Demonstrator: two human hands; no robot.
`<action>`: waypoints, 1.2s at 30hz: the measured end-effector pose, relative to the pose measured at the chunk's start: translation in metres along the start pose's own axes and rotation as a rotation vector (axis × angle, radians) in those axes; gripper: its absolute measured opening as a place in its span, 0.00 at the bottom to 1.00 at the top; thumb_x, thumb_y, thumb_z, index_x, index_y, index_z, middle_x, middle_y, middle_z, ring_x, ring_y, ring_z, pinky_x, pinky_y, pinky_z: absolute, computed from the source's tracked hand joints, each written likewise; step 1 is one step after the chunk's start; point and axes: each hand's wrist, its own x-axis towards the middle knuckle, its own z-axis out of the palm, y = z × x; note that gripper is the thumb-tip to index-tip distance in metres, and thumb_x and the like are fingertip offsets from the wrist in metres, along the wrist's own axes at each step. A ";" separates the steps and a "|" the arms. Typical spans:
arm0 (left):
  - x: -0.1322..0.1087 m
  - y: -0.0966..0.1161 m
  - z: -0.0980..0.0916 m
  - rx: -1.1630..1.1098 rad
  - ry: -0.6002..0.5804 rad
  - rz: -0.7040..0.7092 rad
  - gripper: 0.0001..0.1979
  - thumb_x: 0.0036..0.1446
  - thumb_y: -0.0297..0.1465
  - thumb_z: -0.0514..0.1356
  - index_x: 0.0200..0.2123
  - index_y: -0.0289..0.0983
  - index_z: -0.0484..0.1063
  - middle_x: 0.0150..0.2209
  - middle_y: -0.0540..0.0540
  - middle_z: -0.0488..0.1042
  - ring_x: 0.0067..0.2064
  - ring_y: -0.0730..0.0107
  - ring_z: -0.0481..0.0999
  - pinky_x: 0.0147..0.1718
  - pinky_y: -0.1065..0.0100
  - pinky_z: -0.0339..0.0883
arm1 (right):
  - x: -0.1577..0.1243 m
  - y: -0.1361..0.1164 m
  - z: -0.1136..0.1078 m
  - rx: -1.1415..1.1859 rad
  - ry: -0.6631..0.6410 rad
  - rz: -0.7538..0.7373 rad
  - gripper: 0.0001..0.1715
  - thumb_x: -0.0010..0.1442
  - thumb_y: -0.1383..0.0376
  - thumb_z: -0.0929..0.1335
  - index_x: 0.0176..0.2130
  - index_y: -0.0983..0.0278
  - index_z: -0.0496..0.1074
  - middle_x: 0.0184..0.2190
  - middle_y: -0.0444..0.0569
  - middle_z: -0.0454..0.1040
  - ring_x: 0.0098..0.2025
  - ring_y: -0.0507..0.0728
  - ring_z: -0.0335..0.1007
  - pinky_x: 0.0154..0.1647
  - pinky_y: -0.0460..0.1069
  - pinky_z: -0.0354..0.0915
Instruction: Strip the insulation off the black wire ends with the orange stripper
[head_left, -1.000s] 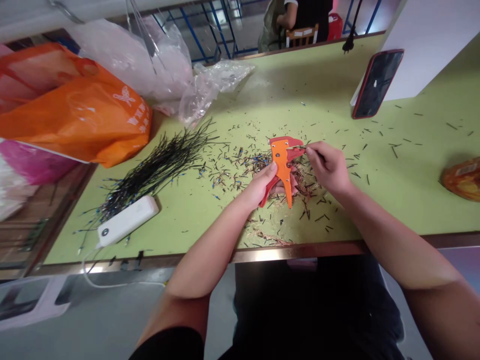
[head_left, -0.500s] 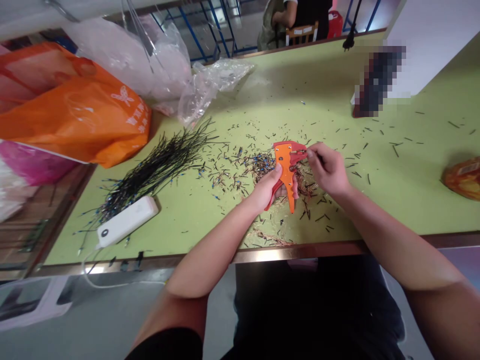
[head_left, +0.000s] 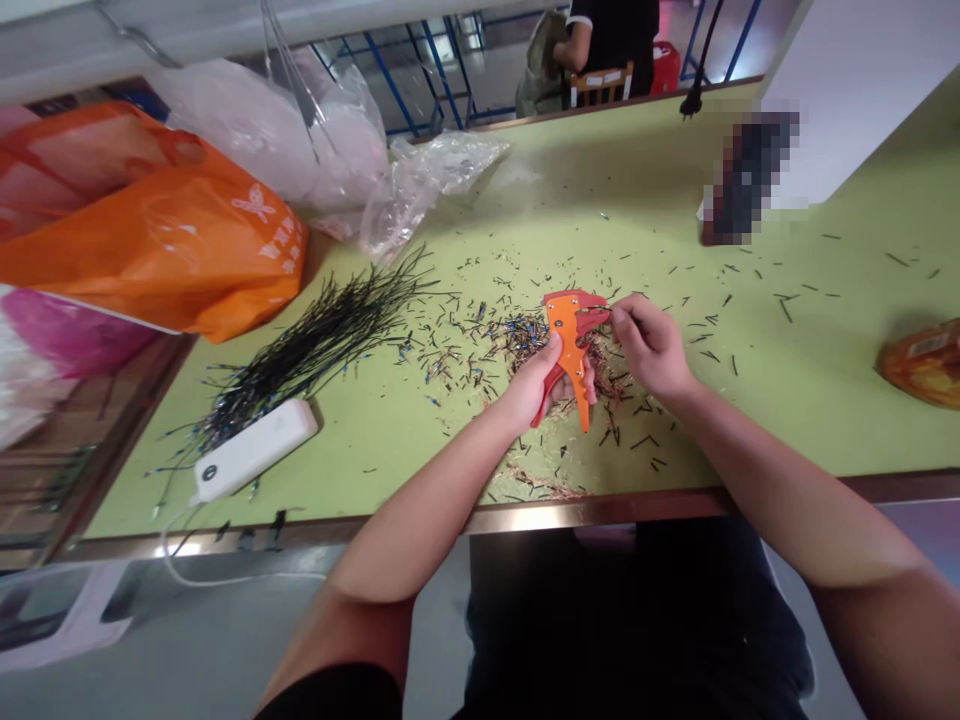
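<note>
My left hand [head_left: 541, 378] is closed around the handles of an orange and red wire stripper [head_left: 564, 322], held over the middle of the table. Its jaws point right, toward my right hand [head_left: 651, 345], whose thumb and forefinger pinch a short dark wire [head_left: 604, 309] at the jaw opening. How far the wire goes into the jaws is too small to tell. Under the tool lies a heap of cut wire bits [head_left: 521, 338], dark, blue and copper-coloured, partly hidden by my left hand. To the left a long bundle of black wires [head_left: 322, 335] rests on the table.
A white power bank [head_left: 259, 450] with a cable lies by the bundle. An orange bag [head_left: 187, 235] and clear plastic bags [head_left: 420, 175] stand at the back left. At the right are a white panel [head_left: 847, 90] and an orange package [head_left: 922, 362]. A person [head_left: 611, 40] sits beyond the table.
The whole view has shifted slightly. Both hands keep nearly the same pose, with the wire still pinched by the stripper's jaws.
</note>
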 end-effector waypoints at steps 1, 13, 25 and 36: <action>0.000 0.000 0.000 0.005 0.002 0.004 0.32 0.63 0.61 0.60 0.36 0.35 0.74 0.27 0.46 0.76 0.29 0.64 0.80 0.34 0.63 0.76 | 0.000 -0.001 0.000 -0.008 -0.004 -0.002 0.20 0.75 0.53 0.63 0.34 0.61 0.66 0.25 0.42 0.64 0.26 0.51 0.56 0.27 0.49 0.54; 0.001 0.000 0.002 0.112 0.002 0.028 0.35 0.53 0.66 0.63 0.32 0.37 0.72 0.24 0.49 0.74 0.25 0.67 0.77 0.29 0.66 0.73 | 0.001 -0.010 -0.002 -0.083 0.034 -0.074 0.13 0.71 0.67 0.63 0.32 0.61 0.65 0.22 0.40 0.61 0.24 0.50 0.53 0.25 0.48 0.51; 0.003 -0.004 0.009 0.106 0.015 -0.026 0.33 0.53 0.65 0.65 0.28 0.38 0.67 0.17 0.54 0.66 0.19 0.71 0.70 0.22 0.68 0.68 | -0.002 -0.008 0.002 -0.143 0.059 -0.124 0.12 0.68 0.70 0.63 0.31 0.60 0.63 0.22 0.39 0.61 0.23 0.50 0.54 0.26 0.48 0.52; 0.008 -0.012 0.015 -0.021 0.087 -0.025 0.31 0.54 0.61 0.66 0.26 0.40 0.63 0.13 0.59 0.57 0.12 0.78 0.57 0.15 0.73 0.58 | 0.002 0.000 0.006 -0.173 0.035 -0.079 0.14 0.73 0.64 0.62 0.33 0.60 0.63 0.23 0.40 0.63 0.25 0.51 0.55 0.27 0.49 0.53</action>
